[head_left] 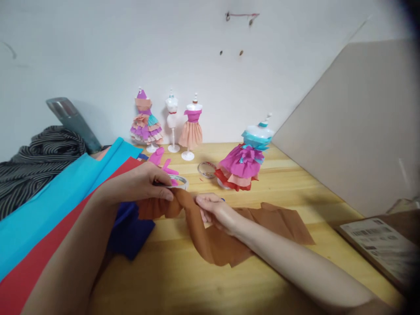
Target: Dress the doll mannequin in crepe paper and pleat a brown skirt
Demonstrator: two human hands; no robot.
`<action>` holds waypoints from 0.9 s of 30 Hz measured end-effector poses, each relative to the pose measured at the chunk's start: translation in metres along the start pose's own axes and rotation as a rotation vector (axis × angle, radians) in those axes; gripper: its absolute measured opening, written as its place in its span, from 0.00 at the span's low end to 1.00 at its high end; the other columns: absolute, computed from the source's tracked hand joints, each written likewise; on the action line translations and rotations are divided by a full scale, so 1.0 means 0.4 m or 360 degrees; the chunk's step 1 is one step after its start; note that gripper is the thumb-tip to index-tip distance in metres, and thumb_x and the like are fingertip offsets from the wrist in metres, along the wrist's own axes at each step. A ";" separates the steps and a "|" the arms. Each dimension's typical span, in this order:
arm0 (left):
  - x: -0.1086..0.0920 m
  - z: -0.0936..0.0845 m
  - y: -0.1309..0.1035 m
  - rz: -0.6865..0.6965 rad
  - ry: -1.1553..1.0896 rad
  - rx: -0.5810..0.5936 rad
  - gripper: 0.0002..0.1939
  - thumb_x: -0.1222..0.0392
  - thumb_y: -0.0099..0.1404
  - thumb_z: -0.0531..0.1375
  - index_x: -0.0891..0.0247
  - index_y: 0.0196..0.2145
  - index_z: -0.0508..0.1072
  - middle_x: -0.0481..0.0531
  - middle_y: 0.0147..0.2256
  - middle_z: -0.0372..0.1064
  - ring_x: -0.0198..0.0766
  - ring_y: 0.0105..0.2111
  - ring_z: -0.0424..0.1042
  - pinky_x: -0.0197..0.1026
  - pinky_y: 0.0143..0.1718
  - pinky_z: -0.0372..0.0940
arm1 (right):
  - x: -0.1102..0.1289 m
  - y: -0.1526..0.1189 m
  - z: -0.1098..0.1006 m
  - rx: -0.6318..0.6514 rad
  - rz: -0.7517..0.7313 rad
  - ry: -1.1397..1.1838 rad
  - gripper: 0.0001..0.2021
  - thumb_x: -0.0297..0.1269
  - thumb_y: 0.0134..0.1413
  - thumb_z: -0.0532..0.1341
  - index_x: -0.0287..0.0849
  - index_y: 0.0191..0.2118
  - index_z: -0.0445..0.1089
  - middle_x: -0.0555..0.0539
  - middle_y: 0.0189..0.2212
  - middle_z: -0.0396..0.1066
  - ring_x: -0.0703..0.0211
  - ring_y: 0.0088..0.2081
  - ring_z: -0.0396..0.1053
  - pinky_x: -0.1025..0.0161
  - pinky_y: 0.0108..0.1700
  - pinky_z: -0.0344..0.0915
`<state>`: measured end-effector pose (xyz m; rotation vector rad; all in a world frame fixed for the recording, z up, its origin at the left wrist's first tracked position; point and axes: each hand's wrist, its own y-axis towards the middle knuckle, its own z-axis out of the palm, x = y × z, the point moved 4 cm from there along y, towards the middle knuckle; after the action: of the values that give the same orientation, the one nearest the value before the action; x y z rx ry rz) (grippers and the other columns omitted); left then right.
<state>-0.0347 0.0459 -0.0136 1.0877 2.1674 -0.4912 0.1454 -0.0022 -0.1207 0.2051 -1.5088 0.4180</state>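
A long strip of brown crepe paper point(272, 221) stretches across the tabletop, its middle lifted and curved. My left hand point(151, 181) pinches the upper edge of the strip between thumb and fingers, where the paper is gathered in folds. Close by on the right, my right hand point(213, 210) is closed on the same strip, with some fingers hidden behind the paper. A roll of tape point(181, 180) lies just behind my left hand. Dark blue paper point(131, 232) rests beneath the left end of the strip.
Small white mannequins stand at the back, one bare point(172, 122), others in paper dresses point(191, 131). A larger ruffled dress mannequin point(243, 157) stands right. Another tape ring point(206, 169) lies between. Red point(65, 232) and turquoise paper point(59, 197) cover the left; a cardboard box point(377, 245) sits right.
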 end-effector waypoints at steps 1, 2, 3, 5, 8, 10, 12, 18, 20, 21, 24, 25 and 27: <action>-0.001 0.004 0.001 -0.0018 0.0037 0.0010 0.15 0.51 0.62 0.61 0.68 0.27 0.76 0.44 0.21 0.62 0.29 0.23 0.59 0.29 0.23 0.54 | -0.009 0.006 0.000 -0.0025 -0.0008 -0.0015 0.22 0.58 0.49 0.59 0.42 0.24 0.62 0.56 0.15 0.55 0.68 0.17 0.49 0.68 0.21 0.45; -0.004 0.008 0.003 -0.0027 0.0079 0.0016 0.16 0.52 0.62 0.61 0.68 0.25 0.75 0.44 0.20 0.61 0.29 0.22 0.58 0.29 0.23 0.53 | -0.016 0.010 0.000 -0.0058 -0.0024 -0.0031 0.20 0.56 0.47 0.62 0.42 0.25 0.63 0.56 0.15 0.56 0.68 0.17 0.50 0.68 0.21 0.46; -0.009 0.013 0.005 -0.0020 0.0117 0.0016 0.16 0.52 0.62 0.61 0.68 0.25 0.74 0.43 0.20 0.60 0.28 0.22 0.58 0.29 0.23 0.53 | -0.018 0.012 -0.001 -0.0095 -0.0051 -0.0055 0.19 0.54 0.45 0.64 0.42 0.26 0.63 0.56 0.16 0.58 0.69 0.17 0.50 0.68 0.21 0.48; -0.020 0.022 0.008 0.0027 0.0154 -0.0029 0.14 0.54 0.61 0.62 0.68 0.25 0.74 0.43 0.20 0.60 0.28 0.22 0.57 0.29 0.22 0.52 | -0.010 0.007 -0.004 -0.0178 -0.0130 -0.0108 0.17 0.48 0.40 0.67 0.42 0.26 0.62 0.55 0.19 0.60 0.68 0.19 0.53 0.68 0.22 0.51; -0.038 0.029 0.008 0.0129 0.0110 -0.0163 0.14 0.53 0.58 0.64 0.69 0.25 0.75 0.44 0.21 0.61 0.29 0.23 0.58 0.30 0.23 0.52 | 0.043 -0.023 -0.011 -0.0400 -0.0396 -0.0394 0.13 0.37 0.39 0.68 0.42 0.22 0.61 0.55 0.19 0.61 0.68 0.21 0.55 0.68 0.24 0.52; -0.045 0.027 0.004 0.0186 0.0031 -0.0288 0.14 0.54 0.59 0.64 0.69 0.26 0.76 0.46 0.23 0.64 0.30 0.25 0.61 0.30 0.25 0.55 | 0.099 -0.057 -0.011 -0.0578 -0.0689 -0.0733 0.11 0.33 0.43 0.65 0.42 0.21 0.61 0.55 0.18 0.61 0.68 0.21 0.55 0.68 0.24 0.52; -0.055 0.027 0.000 0.0301 -0.0014 -0.0378 0.14 0.55 0.60 0.64 0.70 0.26 0.77 0.48 0.24 0.67 0.32 0.26 0.64 0.31 0.27 0.58 | 0.152 -0.095 -0.004 -0.0698 -0.0990 -0.1000 0.09 0.31 0.47 0.62 0.43 0.22 0.60 0.54 0.18 0.61 0.67 0.21 0.57 0.67 0.24 0.54; -0.107 0.047 -0.018 0.0808 0.0177 -0.0668 0.11 0.56 0.61 0.64 0.69 0.31 0.78 0.53 0.28 0.74 0.36 0.31 0.71 0.37 0.35 0.65 | 0.229 -0.163 0.020 -0.0751 -0.1370 -0.1149 0.07 0.30 0.52 0.60 0.43 0.26 0.61 0.54 0.21 0.63 0.67 0.22 0.61 0.68 0.25 0.61; -0.128 0.066 -0.027 0.0955 0.0359 -0.0754 0.12 0.56 0.63 0.63 0.69 0.30 0.78 0.54 0.28 0.74 0.37 0.32 0.72 0.39 0.39 0.65 | 0.235 -0.172 0.024 -0.0761 -0.1391 -0.1173 0.08 0.31 0.54 0.60 0.43 0.26 0.62 0.54 0.20 0.63 0.66 0.22 0.61 0.68 0.25 0.61; -0.137 0.076 -0.031 0.1013 0.0458 -0.0789 0.12 0.55 0.64 0.62 0.69 0.30 0.78 0.54 0.28 0.74 0.38 0.33 0.72 0.40 0.41 0.65 | 0.236 -0.175 0.026 -0.0773 -0.1391 -0.1188 0.08 0.31 0.54 0.60 0.43 0.26 0.62 0.54 0.20 0.63 0.66 0.22 0.61 0.68 0.25 0.62; -0.154 0.106 -0.046 0.1135 0.0701 -0.0875 0.14 0.54 0.65 0.60 0.68 0.31 0.77 0.55 0.28 0.74 0.41 0.37 0.71 0.41 0.45 0.66 | 0.234 -0.187 0.031 -0.0792 -0.1415 -0.1243 0.08 0.31 0.54 0.61 0.43 0.26 0.63 0.54 0.20 0.65 0.66 0.22 0.62 0.68 0.25 0.62; -0.155 0.116 -0.051 0.1150 0.0754 -0.0878 0.13 0.54 0.65 0.60 0.68 0.31 0.78 0.54 0.28 0.73 0.41 0.38 0.71 0.42 0.46 0.66 | 0.232 -0.192 0.035 -0.0779 -0.1432 -0.1271 0.09 0.31 0.54 0.61 0.43 0.25 0.63 0.53 0.20 0.65 0.66 0.21 0.62 0.68 0.25 0.62; -0.152 0.132 -0.059 0.1152 0.0807 -0.0861 0.12 0.55 0.66 0.60 0.67 0.32 0.78 0.53 0.26 0.73 0.41 0.40 0.70 0.42 0.48 0.65 | 0.228 -0.203 0.043 -0.0724 -0.1481 -0.1339 0.10 0.30 0.55 0.61 0.42 0.25 0.62 0.53 0.19 0.65 0.66 0.21 0.62 0.68 0.24 0.61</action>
<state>-0.0066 -0.0329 -0.0079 1.6502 1.9082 0.7191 0.1620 -0.0700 -0.0192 0.7372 -2.0532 -0.8529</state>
